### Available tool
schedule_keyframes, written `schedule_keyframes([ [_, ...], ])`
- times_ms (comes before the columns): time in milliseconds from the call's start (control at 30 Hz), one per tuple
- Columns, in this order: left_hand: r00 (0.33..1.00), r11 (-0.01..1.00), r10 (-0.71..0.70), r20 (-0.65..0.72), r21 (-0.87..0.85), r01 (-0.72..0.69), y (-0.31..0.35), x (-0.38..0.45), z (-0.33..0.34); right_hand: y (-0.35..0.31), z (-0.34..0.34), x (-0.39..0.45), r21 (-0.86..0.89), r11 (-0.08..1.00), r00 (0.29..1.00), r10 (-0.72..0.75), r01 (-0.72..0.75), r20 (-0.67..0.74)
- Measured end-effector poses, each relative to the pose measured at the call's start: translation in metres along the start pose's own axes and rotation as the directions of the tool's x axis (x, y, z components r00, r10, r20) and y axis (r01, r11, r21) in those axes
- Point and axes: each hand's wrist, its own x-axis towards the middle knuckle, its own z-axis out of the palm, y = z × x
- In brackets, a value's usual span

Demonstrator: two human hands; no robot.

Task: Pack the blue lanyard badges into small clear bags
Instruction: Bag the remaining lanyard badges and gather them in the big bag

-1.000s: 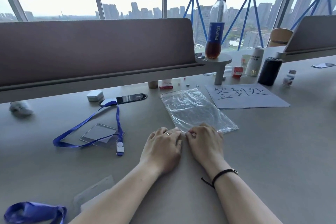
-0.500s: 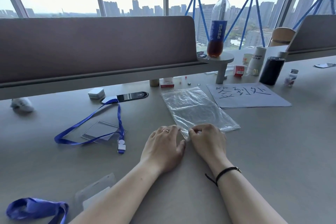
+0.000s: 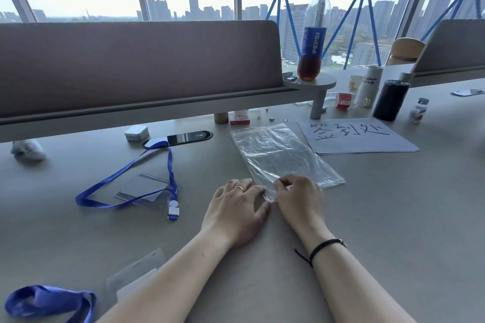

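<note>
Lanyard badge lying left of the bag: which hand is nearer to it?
Left. The left hand lies just right of the lanyard badge; the right hand is beyond it, pinching the clear bag.

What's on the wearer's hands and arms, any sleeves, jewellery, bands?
No sleeves in view: both forearms are bare. The left hand wears a thin gold-toned ring on one finger. The right hand has no rings visible; its wrist carries a thin black cord bracelet with a small metal piece and a loose tail end.

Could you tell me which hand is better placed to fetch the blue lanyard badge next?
Probably the left hand: the blue lanyard with its clear plastic badge holder lies on its side, while the right hand pinches the near edge of the clear plastic bag.
</note>
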Motion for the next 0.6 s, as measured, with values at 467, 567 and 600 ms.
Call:
schedule_keyframes([
  [467, 0.864, -0.288, -0.225, 0.450, -0.878, 0.383, -0.038, 0.009, -0.050, -0.061, -0.006, -0.069, 0.538, 0.769, 0.861, -0.488, 0.345, 0.146],
  [567, 0.821, -0.403, -0.261, 0.508, -0.830, 0.386, -0.064, -0.005, -0.078, -0.077, -0.005, -0.086, 0.589, 0.742, 0.815, -0.533, 0.321, 0.227],
  [600, 0.818, -0.424, -0.309, 0.485, -0.840, 0.337, -0.077, -0.010, -0.087, -0.081, -0.003, -0.091, 0.596, 0.736, 0.805, -0.543, 0.320, 0.239],
])
